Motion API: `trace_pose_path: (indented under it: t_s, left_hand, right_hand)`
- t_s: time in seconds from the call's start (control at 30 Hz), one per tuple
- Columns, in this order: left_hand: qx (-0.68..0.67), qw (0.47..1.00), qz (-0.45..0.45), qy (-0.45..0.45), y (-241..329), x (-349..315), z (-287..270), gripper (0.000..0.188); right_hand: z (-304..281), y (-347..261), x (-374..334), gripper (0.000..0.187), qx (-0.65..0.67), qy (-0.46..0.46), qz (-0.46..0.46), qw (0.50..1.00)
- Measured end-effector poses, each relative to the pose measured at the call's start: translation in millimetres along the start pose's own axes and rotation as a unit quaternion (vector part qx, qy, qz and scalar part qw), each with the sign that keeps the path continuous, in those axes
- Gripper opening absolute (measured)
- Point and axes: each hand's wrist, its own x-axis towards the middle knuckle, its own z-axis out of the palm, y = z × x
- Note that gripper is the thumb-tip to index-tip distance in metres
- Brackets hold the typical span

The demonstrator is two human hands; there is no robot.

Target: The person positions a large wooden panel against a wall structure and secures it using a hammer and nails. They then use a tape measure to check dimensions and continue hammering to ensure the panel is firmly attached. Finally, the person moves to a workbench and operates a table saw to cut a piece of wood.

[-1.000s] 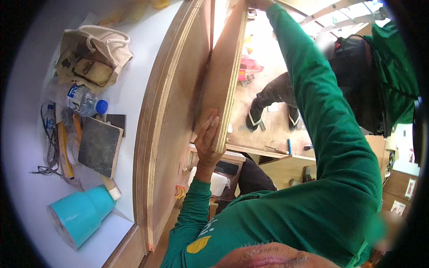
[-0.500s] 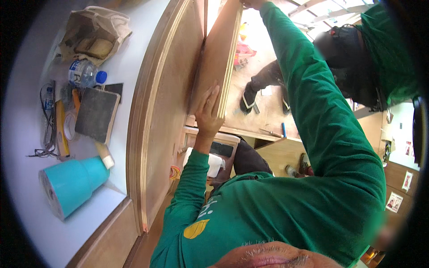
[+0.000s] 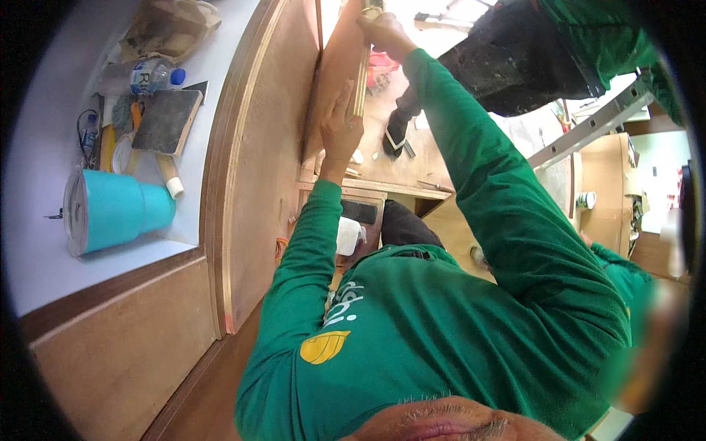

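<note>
Closes the right hand [image 3: 382, 31] around the pale, layered edge of a brown plywood panel [image 3: 333, 62] at upper centre of the frame; lays the left hand [image 3: 342, 138] against its nearer end with fingers extended. At upper left, on a white surface [image 3: 187, 229], a turquoise tumbler [image 3: 121, 209], blue-capped bottle [image 3: 147, 77] and dark-faced block [image 3: 168, 121]. Crowding upper right, a co-worker's dark trousers [image 3: 518, 66] and a metal rail [image 3: 592, 131].

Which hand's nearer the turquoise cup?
Left. The left hand, at the near end of the board, is up and right of the turquoise cup; the right hand, farther along the board, is farther up and right.
</note>
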Motion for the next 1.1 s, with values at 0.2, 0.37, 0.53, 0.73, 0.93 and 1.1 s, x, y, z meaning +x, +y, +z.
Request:
trace_pose_path:
  t_s: [0.2,0.37,0.53,0.73,0.93,1.1]
  left_hand:
    - [0.043,0.999,0.013,0.030,-2,-1,4,0.046]
    - [-0.053,0.998,-0.046,-0.003,28,2,-9,0.039]
    - [-0.096,0.994,-0.014,-0.045,-34,-32,-13,0.038]
    - [-0.132,0.991,-0.015,-0.023,-43,-17,-16,0.044]
    - [0.080,0.996,0.025,-0.017,-10,-4,-7,0.068]
    - [-0.036,0.998,-0.026,-0.038,17,-20,32,0.083]
  right_hand:
    - [27,0,-90,0.078,-0.013,0.021,-0.006,1.000]
    - [23,-28,-179,0.081,0.002,0.022,0.022,1.000]
    - [46,-58,-291,0.060,0.035,0.046,-0.060,0.996]
    - [37,-60,-294,0.060,0.067,0.036,-0.087,0.993]
    - [-2,-19,-83,0.042,0.006,-0.021,-0.100,0.995]
    - [-73,104,110,0.047,-0.029,-0.122,-0.125,0.984]
